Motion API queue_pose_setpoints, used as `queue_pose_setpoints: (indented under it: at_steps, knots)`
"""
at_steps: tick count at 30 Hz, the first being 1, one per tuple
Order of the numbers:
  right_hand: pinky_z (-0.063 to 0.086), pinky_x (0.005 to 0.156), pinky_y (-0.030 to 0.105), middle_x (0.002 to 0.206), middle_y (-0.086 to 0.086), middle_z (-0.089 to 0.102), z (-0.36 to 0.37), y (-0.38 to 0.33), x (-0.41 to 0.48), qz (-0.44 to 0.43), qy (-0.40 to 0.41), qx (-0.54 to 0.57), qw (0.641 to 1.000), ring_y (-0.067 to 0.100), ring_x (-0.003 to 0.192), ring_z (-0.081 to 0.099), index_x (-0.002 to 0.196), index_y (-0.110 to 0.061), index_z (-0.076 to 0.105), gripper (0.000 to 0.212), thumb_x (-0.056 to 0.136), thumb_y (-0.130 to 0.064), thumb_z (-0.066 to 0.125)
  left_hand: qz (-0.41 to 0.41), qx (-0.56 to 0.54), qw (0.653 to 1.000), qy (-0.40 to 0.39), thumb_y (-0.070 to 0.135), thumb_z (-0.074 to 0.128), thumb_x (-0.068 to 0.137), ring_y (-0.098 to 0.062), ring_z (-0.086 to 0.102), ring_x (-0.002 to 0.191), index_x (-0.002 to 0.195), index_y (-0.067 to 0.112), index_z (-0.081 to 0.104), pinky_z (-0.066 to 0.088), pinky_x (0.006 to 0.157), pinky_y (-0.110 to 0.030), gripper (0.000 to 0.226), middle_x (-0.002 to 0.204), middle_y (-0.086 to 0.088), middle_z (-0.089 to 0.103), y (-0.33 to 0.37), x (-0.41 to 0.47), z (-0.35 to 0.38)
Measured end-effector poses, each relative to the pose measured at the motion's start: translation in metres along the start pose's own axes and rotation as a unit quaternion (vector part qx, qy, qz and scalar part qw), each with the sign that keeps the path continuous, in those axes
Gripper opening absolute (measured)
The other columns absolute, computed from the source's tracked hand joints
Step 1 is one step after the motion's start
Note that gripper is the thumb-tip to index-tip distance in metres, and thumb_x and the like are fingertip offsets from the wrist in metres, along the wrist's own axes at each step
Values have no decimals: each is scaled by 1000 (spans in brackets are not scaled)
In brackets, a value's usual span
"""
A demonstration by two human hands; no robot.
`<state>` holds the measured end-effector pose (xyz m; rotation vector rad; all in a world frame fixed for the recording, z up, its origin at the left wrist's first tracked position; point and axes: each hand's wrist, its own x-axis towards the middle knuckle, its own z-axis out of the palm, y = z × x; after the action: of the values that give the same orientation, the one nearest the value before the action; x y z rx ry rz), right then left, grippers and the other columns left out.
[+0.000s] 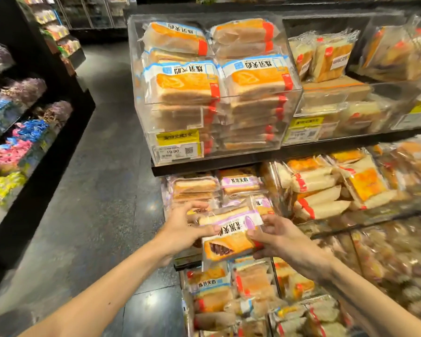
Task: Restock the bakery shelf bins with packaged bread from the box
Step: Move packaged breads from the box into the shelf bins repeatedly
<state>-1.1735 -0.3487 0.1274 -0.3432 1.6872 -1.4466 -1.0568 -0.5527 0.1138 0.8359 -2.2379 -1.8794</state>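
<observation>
Both my hands hold packaged bread in front of the middle shelf. My left hand (pixel 188 226) grips the left edge of a purple-labelled bread pack (pixel 229 233) with a dark filling showing. My right hand (pixel 277 235) pinches the same pack at its right side. The pack hovers at the front of the middle-shelf bin (pixel 195 188), which holds more purple-labelled packs. Above stands a clear top-shelf bin (pixel 180 142) stacked with orange-and-blue-labelled bread. The box is not in view.
More clear bins of wrapped bread (pixel 338 188) fill the shelves to the right and the lower shelf (pixel 231 290). A dark shelf unit with coloured sweets (pixel 22 142) lines the left side. A grey floor aisle (pixel 102 166) runs between them.
</observation>
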Motion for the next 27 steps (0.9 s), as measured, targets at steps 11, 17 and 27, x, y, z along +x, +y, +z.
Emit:
queue_pose_setpoints:
  at_steps: [11, 17, 27]
  knots:
    - [62, 70, 29, 111, 22, 70, -20, -14, 90, 6, 128, 186, 974, 28, 91, 74, 132, -1, 47, 48, 92, -14, 70, 58, 103, 978, 169, 25, 82, 79, -15, 60, 111, 106, 34, 71, 43, 94, -29, 31, 102, 7, 72, 9, 61, 70]
    - [59, 88, 40, 107, 5, 63, -25, -8, 105, -57, 197, 0, 979, 25, 100, 69, 116, -26, 35, 47, 90, -11, 71, 83, 398, 881, 241, 47, 61, 94, -29, 62, 108, 129, 30, 59, 48, 84, -38, 40, 116, -4, 62, 21, 77, 96]
    - [47, 96, 45, 124, 18, 63, -32, -21, 120, -88, 198, -439, 872, 37, 119, 58, 133, -10, 46, 34, 103, -26, 50, 10, 492, 831, 258, 46, 54, 98, -30, 65, 99, 121, 17, 61, 49, 75, -40, 38, 122, -7, 47, 38, 94, 114]
